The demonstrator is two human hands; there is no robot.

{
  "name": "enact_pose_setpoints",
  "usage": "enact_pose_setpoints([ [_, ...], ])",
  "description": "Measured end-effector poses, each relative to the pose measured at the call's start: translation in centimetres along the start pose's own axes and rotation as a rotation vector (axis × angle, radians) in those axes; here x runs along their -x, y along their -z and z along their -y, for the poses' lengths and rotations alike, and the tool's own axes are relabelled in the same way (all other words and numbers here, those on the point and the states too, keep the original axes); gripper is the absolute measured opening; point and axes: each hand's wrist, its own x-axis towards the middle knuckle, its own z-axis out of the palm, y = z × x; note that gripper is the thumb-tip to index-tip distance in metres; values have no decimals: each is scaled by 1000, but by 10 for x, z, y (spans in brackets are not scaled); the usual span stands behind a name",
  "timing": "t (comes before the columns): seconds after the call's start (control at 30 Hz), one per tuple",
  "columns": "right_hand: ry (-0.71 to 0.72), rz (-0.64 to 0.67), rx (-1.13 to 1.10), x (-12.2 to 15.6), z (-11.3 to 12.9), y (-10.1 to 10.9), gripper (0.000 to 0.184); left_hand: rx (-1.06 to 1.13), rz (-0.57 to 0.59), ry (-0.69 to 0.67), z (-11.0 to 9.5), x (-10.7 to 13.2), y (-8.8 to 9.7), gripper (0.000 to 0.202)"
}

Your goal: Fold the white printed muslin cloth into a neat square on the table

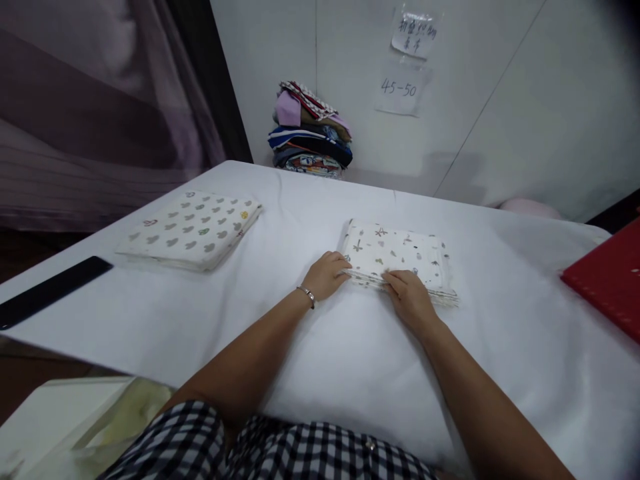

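A folded white cloth (400, 257) with small brown and grey printed motifs lies on the white-covered table in front of me. At its near left corner, my left hand (326, 275) is closed, fingertips gripping the edge; a bracelet (308, 297) circles that wrist. My right hand (411, 298) pinches the near edge right of its middle, with the thumb and fingers at the stacked layers. Some of the fingertips are hidden by the layers and the hands. Farther left rests another folded white cloth (193, 228), printed with grey shapes and a few coloured ones, touched by neither hand.
Against the back wall stands a stack of folded fabrics (311, 133). A black flat object (53, 290) lies by the table's (280, 233) left edge, and a red object (610, 280) at the right. Paper notes (400, 88) hang on the wall. Below left is a white box-like surface (60, 407).
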Motion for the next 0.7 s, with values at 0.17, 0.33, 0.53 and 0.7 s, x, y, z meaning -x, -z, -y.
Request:
enact_pose_setpoints([
  [0.17,28,2,2,1,0,3,31,82,-9,123,2,1,3,15],
  [0.33,56,7,-31,3,-1,6,37,138,36,166,1,3,7,23],
  [0.53,80,-8,9,4,-1,3,37,90,-18,152,-4,4,2,24],
  [0.7,92,-43,47,4,1,2,35,113,-67,122,-4,4,-3,22],
])
